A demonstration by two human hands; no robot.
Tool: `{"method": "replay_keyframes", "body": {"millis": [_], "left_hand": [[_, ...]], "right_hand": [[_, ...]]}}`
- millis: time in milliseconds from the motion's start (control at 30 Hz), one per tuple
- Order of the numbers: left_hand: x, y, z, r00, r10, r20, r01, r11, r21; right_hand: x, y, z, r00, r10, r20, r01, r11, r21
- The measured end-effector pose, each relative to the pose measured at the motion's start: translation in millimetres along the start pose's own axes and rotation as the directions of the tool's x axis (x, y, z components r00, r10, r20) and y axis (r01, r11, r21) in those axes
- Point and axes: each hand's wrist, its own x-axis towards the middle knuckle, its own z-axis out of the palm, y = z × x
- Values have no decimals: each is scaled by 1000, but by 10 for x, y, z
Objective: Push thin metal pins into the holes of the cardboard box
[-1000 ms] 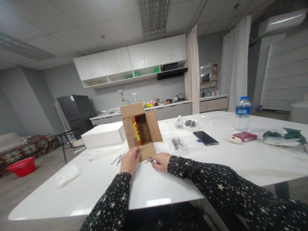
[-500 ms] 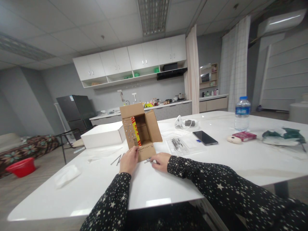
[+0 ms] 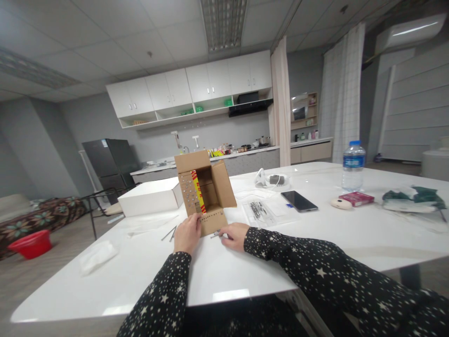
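An open cardboard box stands tilted on the white table, with a red-and-yellow strip down its edge. Silvery round spots dot its left face, and its lower front flap bears rows of small dark marks. My left hand grips this flap's left edge, fingertips on the cardboard. By the flap's right corner, my right hand has its fingers curled together against a few short, thin metal pieces; whether it pinches one is hidden. Longer thin metal rods lie left of my left hand.
A white box sits behind on the left, near crumpled white plastic. To the right are a clear bag of dark metal pieces, a phone, a water bottle, a pink box and a green-and-white bundle.
My left hand has shifted very slightly at the flap. The box, my right hand and the metal pieces look unchanged.
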Motion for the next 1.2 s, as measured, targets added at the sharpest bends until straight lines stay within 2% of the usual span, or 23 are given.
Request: {"method": "replay_keyframes", "body": {"millis": [467,867,1200], "left_hand": [[6,8,24,999,-16,31,13,997,78],[4,8,22,1000,5,7,-5,999,32],[11,-11,38,1000,9,0,-8,998,62]], "right_hand": [[13,20,32,1000,-5,-16,5,1000,8],[4,9,17,1000,5,-4,-4,1000,9],[13,8,21,1000,-5,2,5,1000,-7]]}}
